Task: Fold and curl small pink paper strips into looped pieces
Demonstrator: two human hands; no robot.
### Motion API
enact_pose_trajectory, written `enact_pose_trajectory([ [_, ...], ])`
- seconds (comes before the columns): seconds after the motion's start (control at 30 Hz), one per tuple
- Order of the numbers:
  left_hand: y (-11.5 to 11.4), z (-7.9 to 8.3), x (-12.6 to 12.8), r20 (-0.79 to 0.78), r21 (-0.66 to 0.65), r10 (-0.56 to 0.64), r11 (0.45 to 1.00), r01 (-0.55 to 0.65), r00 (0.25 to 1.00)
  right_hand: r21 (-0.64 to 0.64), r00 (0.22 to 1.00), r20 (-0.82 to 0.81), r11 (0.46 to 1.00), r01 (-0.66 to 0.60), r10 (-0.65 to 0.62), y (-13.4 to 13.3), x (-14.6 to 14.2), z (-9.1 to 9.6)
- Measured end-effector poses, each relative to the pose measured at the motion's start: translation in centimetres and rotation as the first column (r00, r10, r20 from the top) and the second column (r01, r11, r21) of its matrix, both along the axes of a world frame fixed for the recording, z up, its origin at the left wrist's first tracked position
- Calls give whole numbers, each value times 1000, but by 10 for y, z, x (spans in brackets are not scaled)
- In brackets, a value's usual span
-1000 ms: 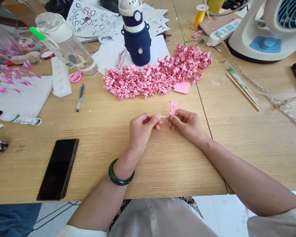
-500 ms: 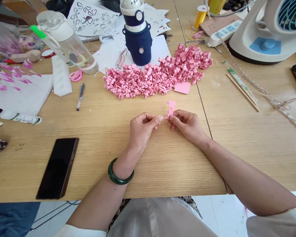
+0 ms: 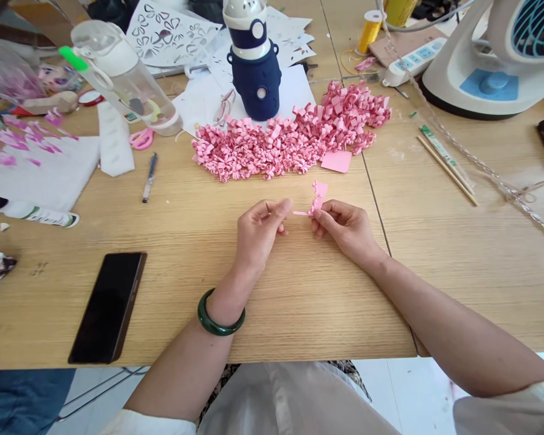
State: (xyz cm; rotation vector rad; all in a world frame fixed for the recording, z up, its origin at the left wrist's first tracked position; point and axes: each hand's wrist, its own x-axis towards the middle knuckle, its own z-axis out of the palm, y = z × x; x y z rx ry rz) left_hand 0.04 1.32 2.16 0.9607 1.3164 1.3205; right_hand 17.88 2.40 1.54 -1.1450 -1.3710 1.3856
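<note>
Between the thumb and fingers of my right hand (image 3: 344,226) is a small piece of pink paper (image 3: 321,191), its left edge cut into strips that are curled into little rolls. One uncurled strip (image 3: 301,212) sticks out leftward from its lower end. Just left of that strip's tip is my left hand (image 3: 262,226), thumb against bent fingers, with nothing visible in it. A heap of curled pink paper pieces (image 3: 263,148) lies beyond both hands, and a flat pink paper rectangle (image 3: 336,161) rests at its near edge.
A navy bottle (image 3: 255,78) stands behind the heap. To the left are a clear bottle (image 3: 140,90), pink scissors (image 3: 142,139), a pen (image 3: 150,177) and a phone (image 3: 109,308). Chopsticks (image 3: 448,172), a cord and a fan (image 3: 485,66) are on the right.
My left hand has let go of the paper strip and drawn slightly left. The strip now stands out straight, and the pink paper has shifted a little right in my right hand.
</note>
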Motion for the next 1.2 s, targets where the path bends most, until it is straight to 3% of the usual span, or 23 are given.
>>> enact_pose_trajectory([
  [0.17,-3,0,0,-68,20,19,1000,-18,998,9,1000,-7,1000,21,-21,0,-1,0],
  [0.63,-5,-2,-2,-294,100,-81,988,114,952,5,999,-6,999,34,-34,0,-2,-1],
  [1.2,-5,0,-3,-262,70,-108,989,130,959,3,998,18,998,57,-57,0,-1,0],
])
